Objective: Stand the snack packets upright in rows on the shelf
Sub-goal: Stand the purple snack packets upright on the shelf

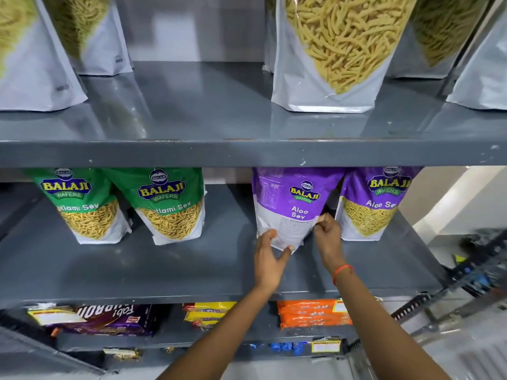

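You have both hands on one purple Aloo Sev packet [290, 209] on the middle shelf [137, 270], and the grip looks chosen to steer it, not to carry it. Your left hand [270, 256] is spread wide and cups the packet's lower front corner, thumb under the bottom edge and fingers up the white panel, so it can prop the base and stop it sliding forward. Your right hand [326, 234] is closed in a pinch on the packet's right edge, with an orange wrist band [341, 272] showing just below it; that pinch lets you turn or square the bag. The packet shows its printed back, while its neighbour, the second purple packet [373, 207] just beside it on the right, faces front, so I judge you may want to turn it round before letting go.

It stands nearly upright, base slightly lifted toward you at the corner your left hand holds. The two green packets [137, 207] stand in line well apart to the left, which leaves a gap between the colour groups.

Both forearms reach up and forward from below, roughly parallel, wrists bent a little back. The upper shelf [219, 152] hides the packet's top, so whether it leans on anything behind cannot be told
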A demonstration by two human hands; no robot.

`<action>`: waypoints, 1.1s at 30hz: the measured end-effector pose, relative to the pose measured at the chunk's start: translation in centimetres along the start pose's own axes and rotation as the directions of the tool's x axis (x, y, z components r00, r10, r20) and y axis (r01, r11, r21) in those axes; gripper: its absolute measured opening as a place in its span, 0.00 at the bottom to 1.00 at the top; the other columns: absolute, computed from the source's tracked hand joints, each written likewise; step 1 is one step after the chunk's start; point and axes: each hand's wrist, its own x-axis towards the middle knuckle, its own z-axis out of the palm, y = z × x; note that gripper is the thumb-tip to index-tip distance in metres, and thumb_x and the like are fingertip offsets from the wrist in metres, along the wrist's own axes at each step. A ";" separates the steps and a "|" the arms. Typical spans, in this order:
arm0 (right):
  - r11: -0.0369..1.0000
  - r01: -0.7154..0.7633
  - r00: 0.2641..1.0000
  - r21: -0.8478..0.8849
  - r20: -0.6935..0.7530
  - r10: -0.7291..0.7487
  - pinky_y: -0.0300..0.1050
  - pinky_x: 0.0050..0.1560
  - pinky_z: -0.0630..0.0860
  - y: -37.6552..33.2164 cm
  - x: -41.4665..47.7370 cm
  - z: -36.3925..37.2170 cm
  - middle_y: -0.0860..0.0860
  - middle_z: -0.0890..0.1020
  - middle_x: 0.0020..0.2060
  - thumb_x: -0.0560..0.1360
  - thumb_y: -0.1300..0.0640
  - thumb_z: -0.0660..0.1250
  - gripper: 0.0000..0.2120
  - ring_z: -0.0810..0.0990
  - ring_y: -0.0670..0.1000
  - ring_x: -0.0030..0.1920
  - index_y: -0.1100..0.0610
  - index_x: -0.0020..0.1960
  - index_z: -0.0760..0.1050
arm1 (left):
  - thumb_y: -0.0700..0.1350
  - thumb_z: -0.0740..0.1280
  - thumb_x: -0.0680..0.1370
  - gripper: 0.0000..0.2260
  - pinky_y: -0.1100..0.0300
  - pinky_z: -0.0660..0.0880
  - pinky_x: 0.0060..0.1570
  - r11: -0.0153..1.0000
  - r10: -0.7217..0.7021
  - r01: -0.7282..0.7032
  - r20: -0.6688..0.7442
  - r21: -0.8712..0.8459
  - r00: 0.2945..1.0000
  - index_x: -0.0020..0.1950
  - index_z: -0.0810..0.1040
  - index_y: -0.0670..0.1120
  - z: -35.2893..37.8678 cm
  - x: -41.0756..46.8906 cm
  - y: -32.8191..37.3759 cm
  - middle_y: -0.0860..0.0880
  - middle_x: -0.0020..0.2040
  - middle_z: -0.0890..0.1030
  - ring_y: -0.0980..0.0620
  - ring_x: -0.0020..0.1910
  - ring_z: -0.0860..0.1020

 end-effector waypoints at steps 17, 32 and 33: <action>0.993 -0.113 0.994 0.046 0.019 0.112 0.41 0.64 0.66 -1.6 -0.9 2.4 0.61 0.66 0.71 0.71 0.79 0.60 0.29 0.66 0.57 0.70 0.67 0.70 0.59 | 0.38 0.78 0.64 0.21 0.51 0.77 0.52 0.961 -0.089 0.128 0.164 -0.244 0.982 0.52 0.74 0.40 -4.4 7.6 -1.6 0.39 0.52 0.82 0.46 0.48 0.80; 0.863 0.245 0.964 -0.441 0.019 -0.264 0.39 0.63 0.62 -1.2 -1.9 0.6 0.61 0.73 0.63 0.70 0.72 0.61 0.23 0.69 0.60 0.64 0.63 0.65 0.67 | 0.50 0.63 0.77 0.35 0.54 0.50 0.75 0.948 0.213 -0.179 -0.107 0.261 0.971 0.75 0.43 0.49 -3.0 3.6 -0.9 0.47 0.78 0.48 0.53 0.77 0.47; 0.830 0.304 0.939 -0.468 0.002 -0.343 0.40 0.64 0.62 -1.5 -1.9 -0.2 0.61 0.73 0.62 0.69 0.72 0.61 0.23 0.69 0.59 0.63 0.62 0.63 0.68 | 0.51 0.62 0.77 0.35 0.55 0.49 0.75 0.903 0.310 -0.255 -0.111 0.347 0.944 0.74 0.41 0.49 -2.0 2.6 -0.4 0.49 0.77 0.46 0.54 0.76 0.45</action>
